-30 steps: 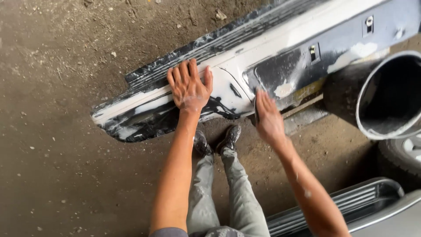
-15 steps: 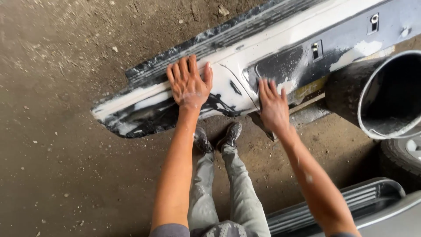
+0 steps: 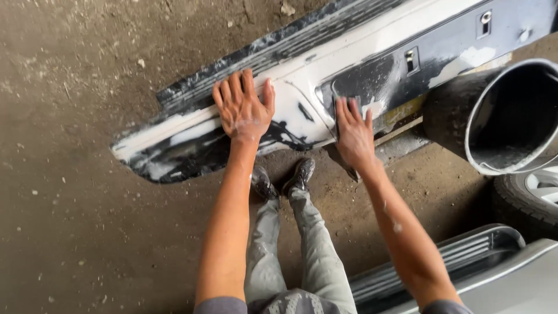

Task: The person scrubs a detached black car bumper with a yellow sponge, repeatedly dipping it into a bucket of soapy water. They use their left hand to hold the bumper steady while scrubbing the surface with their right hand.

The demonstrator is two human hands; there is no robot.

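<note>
- Left hand (image 3: 243,107) lies flat, fingers spread, on the bumper (image 3: 302,87), gripping nothing.
- Right hand (image 3: 353,132) presses flat just right of it, also open.
- Bumper lies on the floor (image 3: 75,232), bucket (image 3: 505,116) at right.

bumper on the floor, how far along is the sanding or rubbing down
Done: much of the bumper is smeared with white residue, with pale filler patches near its right end. In hand: the left hand and right hand both press flat on its middle section, fingers spread. Left: dark glossy areas at the left tip and beside the right hand look barely worked. A bucket lies at its right end.
</note>
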